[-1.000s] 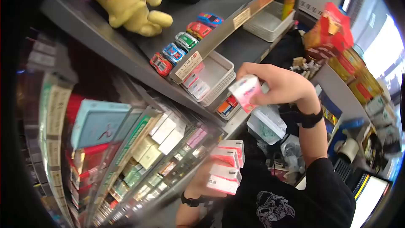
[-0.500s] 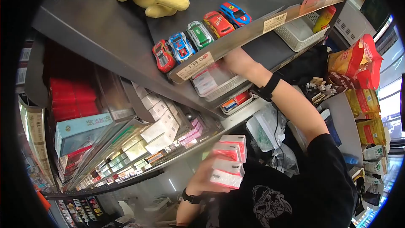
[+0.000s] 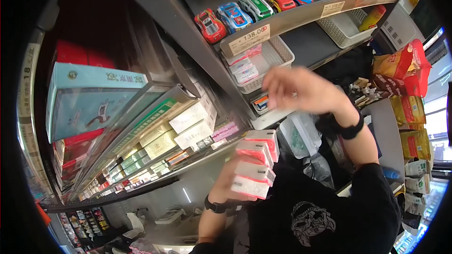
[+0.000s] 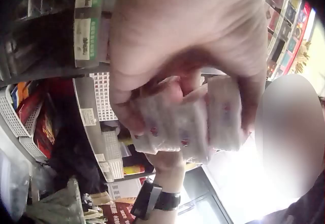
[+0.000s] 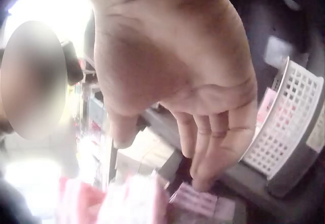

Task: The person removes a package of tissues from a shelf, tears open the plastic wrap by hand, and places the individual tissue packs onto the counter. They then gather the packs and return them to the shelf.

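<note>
Several small white-and-pink packs (image 3: 254, 162) sit in a row in my left hand (image 3: 223, 186), which grips them in front of the black shirt. In the left wrist view, the fingers curl round the packs' sides (image 4: 190, 127). My right hand (image 3: 308, 89) is raised before a white mesh basket (image 3: 278, 56) on the shelf, blurred, with nothing in it. The right wrist view shows its palm and loosely bent fingers, near the packs in the foreground. Similar pink-and-white packs (image 3: 245, 69) lie at the left end of the basket.
Toy cars (image 3: 256, 7) line the shelf above, behind a price strip (image 3: 249, 37). A second white basket (image 3: 343, 33) stands farther right. Lower left, racks hold boxes, including a light-blue box (image 3: 94, 99). Snack bags (image 3: 405, 68) stand at the right.
My right hand held a pink-and-white pack, reached into the basket, and has now come back out without it. My left hand keeps holding its packs. The head view has shifted.
</note>
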The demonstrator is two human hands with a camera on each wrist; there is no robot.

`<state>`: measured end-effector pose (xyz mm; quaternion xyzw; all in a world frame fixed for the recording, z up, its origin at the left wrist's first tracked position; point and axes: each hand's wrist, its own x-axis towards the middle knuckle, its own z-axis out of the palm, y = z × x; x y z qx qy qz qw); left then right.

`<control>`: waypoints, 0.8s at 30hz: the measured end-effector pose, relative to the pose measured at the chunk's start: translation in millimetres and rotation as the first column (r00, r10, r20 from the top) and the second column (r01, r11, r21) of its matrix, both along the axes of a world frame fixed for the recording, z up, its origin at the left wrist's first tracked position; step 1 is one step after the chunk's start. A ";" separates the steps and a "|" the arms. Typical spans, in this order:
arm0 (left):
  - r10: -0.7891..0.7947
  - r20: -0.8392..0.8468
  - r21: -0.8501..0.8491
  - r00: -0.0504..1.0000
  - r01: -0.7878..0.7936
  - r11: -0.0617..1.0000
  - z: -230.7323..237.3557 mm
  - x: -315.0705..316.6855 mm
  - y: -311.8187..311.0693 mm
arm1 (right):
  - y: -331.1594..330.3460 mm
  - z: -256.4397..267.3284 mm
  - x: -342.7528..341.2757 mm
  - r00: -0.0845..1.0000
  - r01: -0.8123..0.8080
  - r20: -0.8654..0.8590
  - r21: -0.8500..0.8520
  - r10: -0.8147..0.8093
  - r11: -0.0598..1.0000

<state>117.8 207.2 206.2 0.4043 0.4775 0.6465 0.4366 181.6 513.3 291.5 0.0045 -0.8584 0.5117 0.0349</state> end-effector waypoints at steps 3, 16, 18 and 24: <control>-0.022 0.180 -0.139 0.983 0.048 0.989 15.5 3.2 6.4 | -33.4 -7.7 27.4 0.973 -0.220 0.093 0.074 0.213 0.973; 0.007 -0.133 0.035 0.991 -0.003 0.999 2.4 9.2 36.0 | -22.3 -24.4 32.6 0.975 -0.153 0.177 0.100 0.134 0.983; 0.101 -0.033 0.103 0.994 -0.097 0.990 -6.3 13.7 36.2 | 9.8 -15.4 22.7 1.000 0.012 -0.011 0.195 -0.010 0.981; 0.082 -0.040 0.030 0.996 -0.081 0.996 1.2 18.2 27.0 | 48.0 -7.3 -36.6 0.899 0.310 -0.405 0.317 -0.167 0.896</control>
